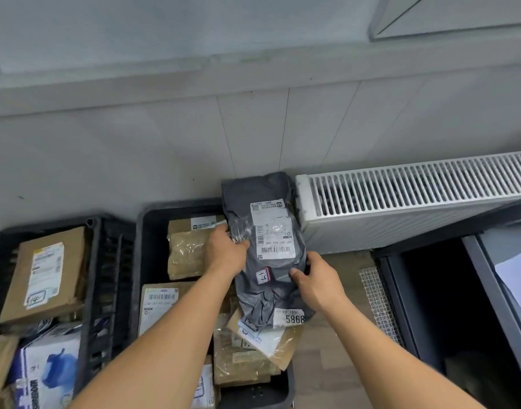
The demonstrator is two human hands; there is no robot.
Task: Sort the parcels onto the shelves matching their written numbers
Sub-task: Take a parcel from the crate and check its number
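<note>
I hold a dark grey plastic mailer bag (263,199) up over the middle black crate (148,231). It carries a white shipping label, a small handwritten number sticker and a tag reading 5868. My left hand (225,252) grips its left edge with the thumb on the front. My right hand (314,280) grips its right edge lower down, thumb beside the small sticker. Below lie several brown padded parcels (187,255) in that crate.
A second black crate (106,261) on the left holds a cardboard box (44,276) and a white-blue box (51,370). A white radiator (415,196) stands against the wall at right. A dark grey shelf unit (400,287) is at the lower right.
</note>
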